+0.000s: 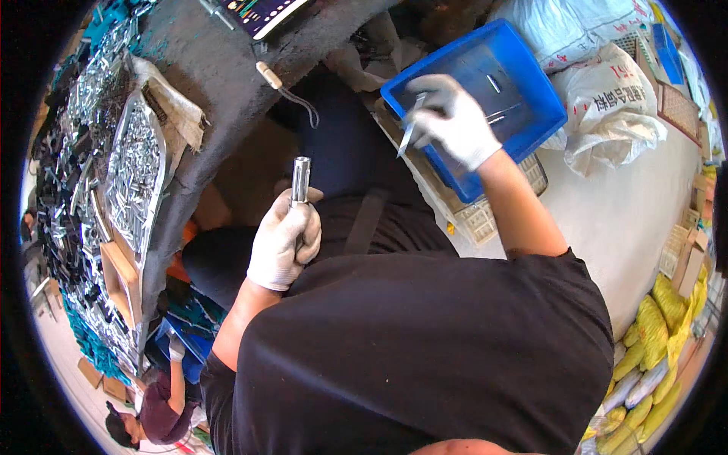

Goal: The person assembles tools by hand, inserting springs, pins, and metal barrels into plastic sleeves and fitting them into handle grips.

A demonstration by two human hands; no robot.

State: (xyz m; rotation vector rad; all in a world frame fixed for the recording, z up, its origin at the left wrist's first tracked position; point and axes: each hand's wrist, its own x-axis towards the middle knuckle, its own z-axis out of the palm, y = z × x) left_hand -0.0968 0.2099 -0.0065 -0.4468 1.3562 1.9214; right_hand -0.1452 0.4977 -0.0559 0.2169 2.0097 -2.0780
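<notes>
My left hand point(283, 241), in a white glove, is closed around a shiny metal tube point(301, 179) that stands upright from the fist. Its upper end is open and looks like a long socket. Over the near left side of a blue plastic bin point(474, 38), my right hand point(459, 127), gloved too and slightly blurred, pinches a thin, flat silvery metal strip point(408, 139). The strip tilts down toward the left, outside the bin's rim. Inside the bin lie a small metal piece point(494, 83) and a thin rod-like part point(497, 118).
A dark worktable point(220, 91) on the left carries heaps of metal parts point(130, 178), a wooden-handled tool with a cord loop point(269, 76) and a screen device point(265, 17). White sacks point(613, 106) stand beyond the bin, above a pale crate point(478, 220). Another person point(163, 409) works at lower left.
</notes>
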